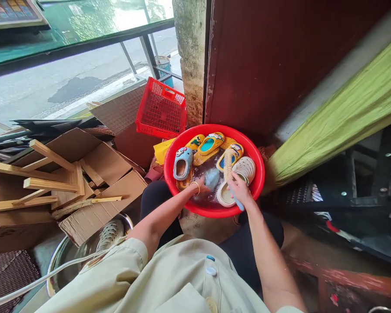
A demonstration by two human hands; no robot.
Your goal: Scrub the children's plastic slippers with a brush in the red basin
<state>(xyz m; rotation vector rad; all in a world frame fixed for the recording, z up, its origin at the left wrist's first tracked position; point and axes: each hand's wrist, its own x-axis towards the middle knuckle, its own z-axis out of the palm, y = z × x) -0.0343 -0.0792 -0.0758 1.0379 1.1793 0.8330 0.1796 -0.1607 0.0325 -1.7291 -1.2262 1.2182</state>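
A red basin (215,213) of dark, foamy water sits between my knees. My left hand (202,186) reaches into it and grips a light blue clog (211,177), partly under the water and blurred. In my right hand (240,189) is a scrub brush (228,163) with a blue handle, bristles upward, over a white clog (225,194). Around the basin float a blue clog with a decoration (182,164), a yellow clog with a teal inside (211,143), a yellow clog with a blue inside (230,155) and another white clog (246,168).
Behind the basin stands a red plastic crate (163,108) beside a concrete post (193,61). Cardboard (101,208) and a wooden stool (68,184) lie to the left. A metal tub (54,269) holds a clog (111,234). A green curtain (339,113) hangs on the right.
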